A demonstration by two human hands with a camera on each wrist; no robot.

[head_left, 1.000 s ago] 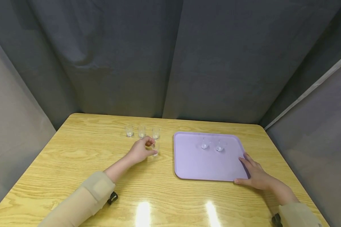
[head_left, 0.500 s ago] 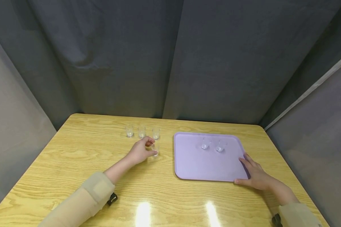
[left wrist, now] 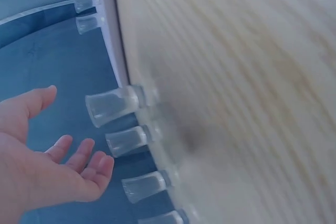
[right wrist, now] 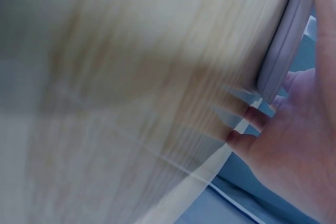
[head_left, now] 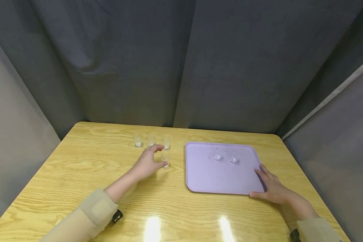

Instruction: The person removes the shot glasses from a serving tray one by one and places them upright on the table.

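Left hand: the left hand (head_left: 148,161) is hovering with loose, spread fingers just beside a small clear glass (head_left: 165,159). In the left wrist view the fingers (left wrist: 79,161) are lying relaxed and are holding nothing, with a gap between them and the glass.

Small clear glass: it is standing upright on the worktop (head_left: 78,174), on its own, nearer the front edge than the other glasses and to the left of the tray. The thumb looks very close to it in the head view, but I cannot tell if it is touching.

Row of glasses: three more small clear glasses (head_left: 151,140) are standing side by side near the back edge of the worktop, just behind the left hand.

Right hand: the right hand (head_left: 273,188) is resting on the front right corner of the purple tray (head_left: 217,178). Its fingers are lying flat along the right rim and the thumb is lying by the front rim. In the right wrist view the fingers (right wrist: 273,129) are pressing against the tray's edge, not curled round it.

Purple tray: it is sitting flat on the right half of the worktop, with its back rim toward the back edge.

Glasses on the tray: two small clear glasses (head_left: 218,155) are standing next to each other near the back rim of the tray, well apart from the right hand.

Sleeves: both arms are wearing tan sleeves (head_left: 87,218), coming in from the front edge of the worktop.
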